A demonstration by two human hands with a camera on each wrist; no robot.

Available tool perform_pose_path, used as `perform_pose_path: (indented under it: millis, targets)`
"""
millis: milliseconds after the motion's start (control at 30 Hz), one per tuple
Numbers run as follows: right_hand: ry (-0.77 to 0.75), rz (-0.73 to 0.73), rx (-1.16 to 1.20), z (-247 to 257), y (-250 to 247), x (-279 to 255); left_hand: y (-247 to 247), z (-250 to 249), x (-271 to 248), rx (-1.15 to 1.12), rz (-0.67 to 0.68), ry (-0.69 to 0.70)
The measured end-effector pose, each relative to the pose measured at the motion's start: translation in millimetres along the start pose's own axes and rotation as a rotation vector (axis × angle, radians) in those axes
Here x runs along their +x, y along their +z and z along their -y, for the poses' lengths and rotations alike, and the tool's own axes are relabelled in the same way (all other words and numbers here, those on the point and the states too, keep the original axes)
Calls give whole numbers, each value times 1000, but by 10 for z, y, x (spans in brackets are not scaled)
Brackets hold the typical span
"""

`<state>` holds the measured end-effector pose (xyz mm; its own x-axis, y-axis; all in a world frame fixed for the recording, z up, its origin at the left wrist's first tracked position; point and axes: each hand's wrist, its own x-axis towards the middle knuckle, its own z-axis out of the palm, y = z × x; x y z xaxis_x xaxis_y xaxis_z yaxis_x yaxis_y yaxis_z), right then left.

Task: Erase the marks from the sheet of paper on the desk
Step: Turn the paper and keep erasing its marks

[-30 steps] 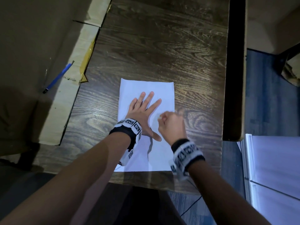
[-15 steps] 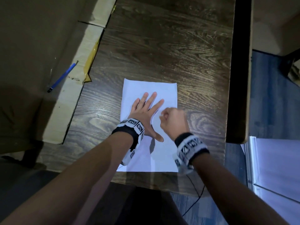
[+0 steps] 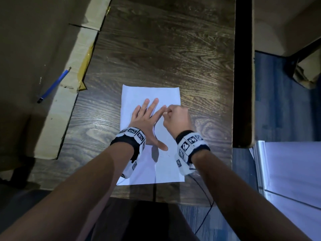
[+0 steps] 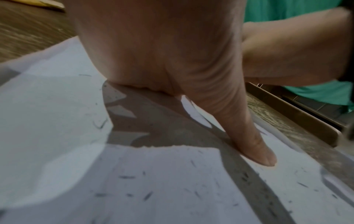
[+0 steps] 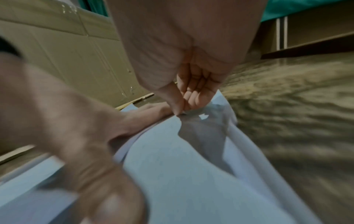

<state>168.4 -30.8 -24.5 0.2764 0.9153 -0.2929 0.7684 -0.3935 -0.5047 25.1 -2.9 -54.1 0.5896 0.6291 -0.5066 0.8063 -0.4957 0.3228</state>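
Pinning the sheet of paper [image 3: 137, 94] with the spread left hand [image 3: 145, 120], the right hand [image 3: 176, 119] pinches something tiny, presumably an eraser; short, light strokes should prevent creasing.

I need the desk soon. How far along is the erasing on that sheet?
Mid-job. The sheet looks blank in the head view, and dark rubbings lie near the flat left hand. The right hand has its fingers pinched at the paper; what they hold is hidden. Left: any faint marks, plus clearing the rubbings.

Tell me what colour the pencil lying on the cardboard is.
Blue, with a dark end; the pencil shows best in the head view.
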Motion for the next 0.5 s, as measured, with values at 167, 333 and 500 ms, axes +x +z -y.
perform_pose_path:
  millis: [167, 333, 500]
  targets:
    - [10, 121, -6, -32, 27, -475, 26, 8, -4, 10, -33, 0]
    - [9, 7, 21, 54, 26, -8, 12, 3, 19, 14, 0, -6]
    - [-6, 75, -28, -50, 92, -446, 29, 17, 5, 2, -23, 5]
